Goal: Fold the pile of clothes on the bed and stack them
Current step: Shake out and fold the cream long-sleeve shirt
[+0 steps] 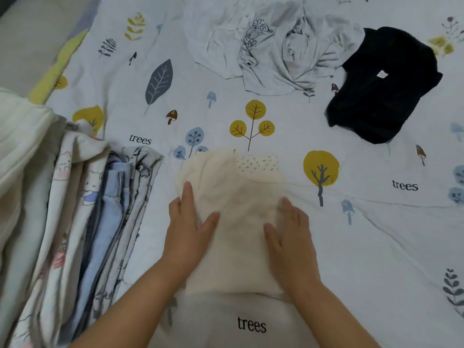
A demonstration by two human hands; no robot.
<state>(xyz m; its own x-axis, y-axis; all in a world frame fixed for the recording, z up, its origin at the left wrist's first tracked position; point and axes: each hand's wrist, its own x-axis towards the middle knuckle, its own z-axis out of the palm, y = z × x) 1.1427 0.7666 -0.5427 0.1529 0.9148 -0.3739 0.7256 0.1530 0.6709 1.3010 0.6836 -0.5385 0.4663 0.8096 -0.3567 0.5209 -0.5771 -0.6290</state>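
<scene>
Nearest the camera, both hands lie flat on a cream garment that sits folded into a neat rectangle on the bed. The left hand presses its left edge and the right hand its right edge, fingers straight and together, gripping nothing; this looks like smoothing the fold so it holds its shape before being lifted. A patterned inner collar shows at the garment's far end, so the neckline points away from the person.

Just to the left, a stack of folded clothes leans with its edges fanned toward the hands, printed and pale blue pieces layered under a white one. It lies close, probably so each finished piece can be moved across in one short reach.

Farther off, on the right, a dark navy garment lies loosely doubled, and beside it at the far side a crumpled heap of pale grey and white clothes waits unfolded. Judging by that, the task is well advanced but not done.
</scene>
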